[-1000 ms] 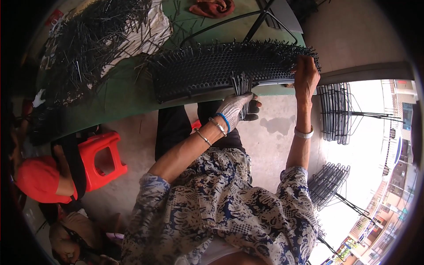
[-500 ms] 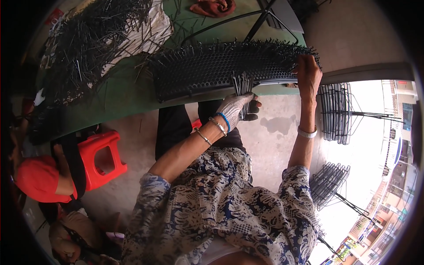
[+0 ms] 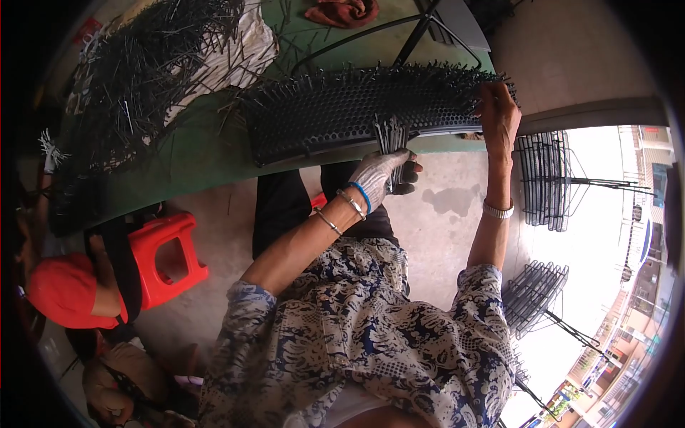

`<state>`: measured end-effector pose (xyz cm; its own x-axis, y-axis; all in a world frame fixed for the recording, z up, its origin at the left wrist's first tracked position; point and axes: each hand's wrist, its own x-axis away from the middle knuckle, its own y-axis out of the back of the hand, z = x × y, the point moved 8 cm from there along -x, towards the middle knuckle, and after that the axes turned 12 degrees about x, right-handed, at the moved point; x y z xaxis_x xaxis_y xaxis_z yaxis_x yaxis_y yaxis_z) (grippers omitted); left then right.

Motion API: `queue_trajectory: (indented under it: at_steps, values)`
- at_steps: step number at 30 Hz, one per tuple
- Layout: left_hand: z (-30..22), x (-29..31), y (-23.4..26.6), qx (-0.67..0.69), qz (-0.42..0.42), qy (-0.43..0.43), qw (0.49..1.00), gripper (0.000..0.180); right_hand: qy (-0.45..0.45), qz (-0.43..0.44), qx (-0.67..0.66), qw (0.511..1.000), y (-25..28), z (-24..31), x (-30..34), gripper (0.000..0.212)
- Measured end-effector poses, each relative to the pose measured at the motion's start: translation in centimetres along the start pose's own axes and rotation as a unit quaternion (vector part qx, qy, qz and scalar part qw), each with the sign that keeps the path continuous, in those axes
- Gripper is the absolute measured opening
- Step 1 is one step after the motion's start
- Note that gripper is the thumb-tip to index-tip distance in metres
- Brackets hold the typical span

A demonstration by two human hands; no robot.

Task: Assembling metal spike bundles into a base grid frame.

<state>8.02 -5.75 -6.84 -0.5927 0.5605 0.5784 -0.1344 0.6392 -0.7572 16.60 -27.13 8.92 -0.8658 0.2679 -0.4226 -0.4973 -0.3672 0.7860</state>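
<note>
My left hand point(image 3: 385, 171), in a pale glove with dark fingertips, is closed round a bundle of thin dark strips point(image 3: 392, 135). It is just in front of the near edge of a long black perforated panel point(image 3: 335, 118). Short dark strips point(image 3: 428, 73) stick up in a dense row along the panel's far side. At the panel's right end my bare right hand point(image 3: 499, 114) is bent with its fingers pinched together among these strips. Whatever lies between those fingertips is too small to make out.
The green table point(image 3: 171, 167) carries a big heap of loose dark strips point(image 3: 153, 64) on a pale cloth point(image 3: 246, 50). A reddish-brown rag point(image 3: 342, 12) and a black metal frame point(image 3: 414, 39) are behind the panel. A red stool point(image 3: 168, 257) and people are at left; wire racks point(image 3: 546, 182) stand at right.
My hands keep almost the same places. At the table's left end, a co-worker's pale bundle of strips has shifted and spread into clearer view.
</note>
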Motion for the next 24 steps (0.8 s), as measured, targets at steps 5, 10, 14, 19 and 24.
queue_trajectory:
  at_steps: [5,10,14,19,24]
  values:
    - [0.0,-0.2,0.2,-0.001,-0.001,0.000,1.000,0.021,-0.001,0.021,0.000,1.000,0.1,0.0,-0.1,0.017]
    - [0.0,-0.1,0.2,-0.006,-0.007,0.004,1.000,0.021,0.052,0.023,0.026,0.998,0.2,0.1,-0.5,0.015]
    - [0.1,-0.3,0.2,-0.004,0.001,0.004,1.000,0.021,0.077,0.013,0.025,0.997,0.4,-0.1,-0.8,0.015]
    - [0.0,-0.2,0.4,-0.011,-0.003,-0.001,1.000,0.021,0.089,0.029,0.034,0.995,0.4,0.4,-0.9,0.015]
    - [0.1,0.3,0.0,-0.015,-0.016,-0.003,1.000,0.022,0.060,0.047,-0.017,0.997,-0.7,-0.1,0.0,0.014]
